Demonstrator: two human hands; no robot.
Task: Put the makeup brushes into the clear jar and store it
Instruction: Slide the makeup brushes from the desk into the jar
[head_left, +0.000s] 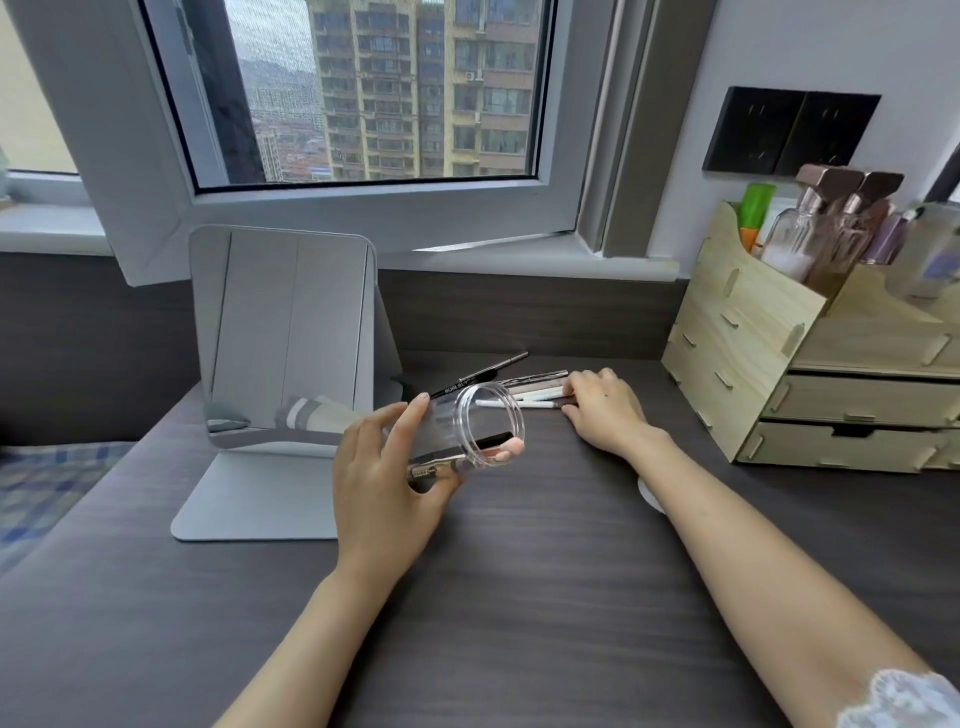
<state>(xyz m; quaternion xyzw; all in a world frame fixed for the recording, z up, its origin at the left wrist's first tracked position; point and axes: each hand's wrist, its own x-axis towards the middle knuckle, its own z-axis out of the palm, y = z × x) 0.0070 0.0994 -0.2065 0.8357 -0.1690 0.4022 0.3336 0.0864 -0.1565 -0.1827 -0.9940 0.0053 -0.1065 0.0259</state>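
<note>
My left hand (387, 467) grips the clear jar (467, 428), tipped on its side above the dark desk with its round mouth facing right. At least one brush lies inside it along the lower wall. Several makeup brushes and pencils (535, 392) lie in a loose bunch on the desk just behind the jar's mouth; a long black pencil (483, 375) points back and to the right. My right hand (602, 410) rests palm down on the right ends of that bunch, fingers curled over them. Whether they are pinched is unclear.
A grey standing mirror (283, 338) stands close to the left of the jar. A wooden drawer organiser (810, 364) holding bottles fills the right rear of the desk (519, 597). The window sill runs behind. A small white disc (649, 496) peeks out beside my right forearm.
</note>
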